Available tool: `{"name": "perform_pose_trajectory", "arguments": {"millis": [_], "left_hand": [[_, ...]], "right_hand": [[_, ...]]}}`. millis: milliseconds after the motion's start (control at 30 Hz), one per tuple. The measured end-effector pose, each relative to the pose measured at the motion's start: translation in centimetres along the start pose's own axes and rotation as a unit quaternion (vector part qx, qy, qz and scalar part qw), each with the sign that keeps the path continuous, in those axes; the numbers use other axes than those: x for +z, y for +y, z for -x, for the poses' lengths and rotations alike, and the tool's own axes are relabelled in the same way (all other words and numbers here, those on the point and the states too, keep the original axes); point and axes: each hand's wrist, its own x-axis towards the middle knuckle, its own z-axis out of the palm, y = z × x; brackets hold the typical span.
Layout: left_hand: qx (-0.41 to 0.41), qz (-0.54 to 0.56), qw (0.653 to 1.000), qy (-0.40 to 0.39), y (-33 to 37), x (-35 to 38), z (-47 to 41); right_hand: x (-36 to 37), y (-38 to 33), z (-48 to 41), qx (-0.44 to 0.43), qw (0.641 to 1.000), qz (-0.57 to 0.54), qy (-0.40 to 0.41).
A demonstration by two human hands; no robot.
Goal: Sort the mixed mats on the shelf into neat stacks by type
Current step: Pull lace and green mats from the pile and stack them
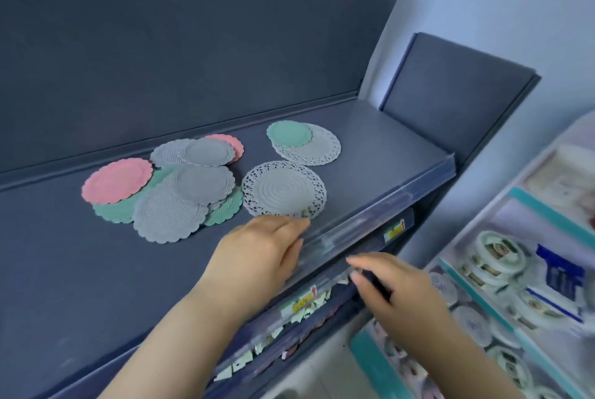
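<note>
At the near edge of the grey lace mat (283, 189) on the shelf (370, 147), the left hand (257, 253) lies with relaxed fingers, holding nothing. Left of this mat: the mixed pile (167, 192). Behind it: a green mat (289, 134) on a second lace mat (318, 152). Right hand (396, 292), in front of and below it: blurred, grip cannot be told.

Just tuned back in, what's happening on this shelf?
A person is sorting mats on a dark shelf. The left hand reaches the near edge of a lone lacy grey mat; contact is unclear. The right hand hovers open by the shelf front. A mixed pile of pink, green and grey mats lies unsorted on the left; a green mat sits on a second lacy mat behind.
</note>
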Motion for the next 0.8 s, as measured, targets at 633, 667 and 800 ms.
{"name": "perform_pose_trajectory", "arguments": {"millis": [633,667,800], "left_hand": [[-0.190,-0.124,0.974,0.008,-1.0,4.9,-9.4],[-0.213,-0.128,0.969,0.011,-0.6,4.9,-9.5],[-0.289,-0.158,0.944,0.021,1.2,5.3,-10.1]], "right_hand": [[-3.1,7.1,-22.4,-0.169,0.978,-0.056,-0.110],[-3.0,7.3,-23.7,-0.185,0.973,-0.045,-0.134],[-2.0,7.5,-28.7,-0.252,0.944,0.036,-0.209]]}}
